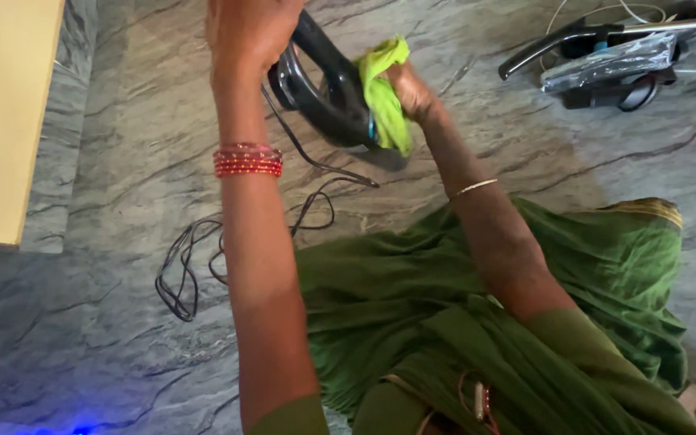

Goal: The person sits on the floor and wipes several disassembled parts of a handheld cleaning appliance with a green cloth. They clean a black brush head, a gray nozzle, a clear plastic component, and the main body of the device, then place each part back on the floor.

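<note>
At the far left stands a flat pale yellow panel [6, 113], smooth and plain, on the grey marble floor [122, 121] with dark veins. Next to it, lower, a thin black cord [183, 274] lies in loose loops on the floor and runs up toward the middle.

The left hand [247, 32] is at the top edge, with red bangles [247, 161] around the wrist. Its fingers are curled closed around the upper left part of a black appliance [324, 89], which is held in the air above the floor, between both hands. The appliance is glossy hard plastic with a rounded loop handle. Its long axis goes diagonally, from upper left down to lower right, and the lower end points toward the person's lap.

Just to the right of the appliance, touching it, is a bright green cloth [384, 97], soft and crumpled. The right hand [412, 89] is closed around this cloth and presses it against the right side of the appliance; a thin metal bangle [474, 187] is on this forearm.

Below, a dark green garment [525, 322] with soft folds covers the lap. At the upper right, well apart, a vacuum cleaner [606, 56] lies on the floor, partly under clear plastic wrap.
</note>
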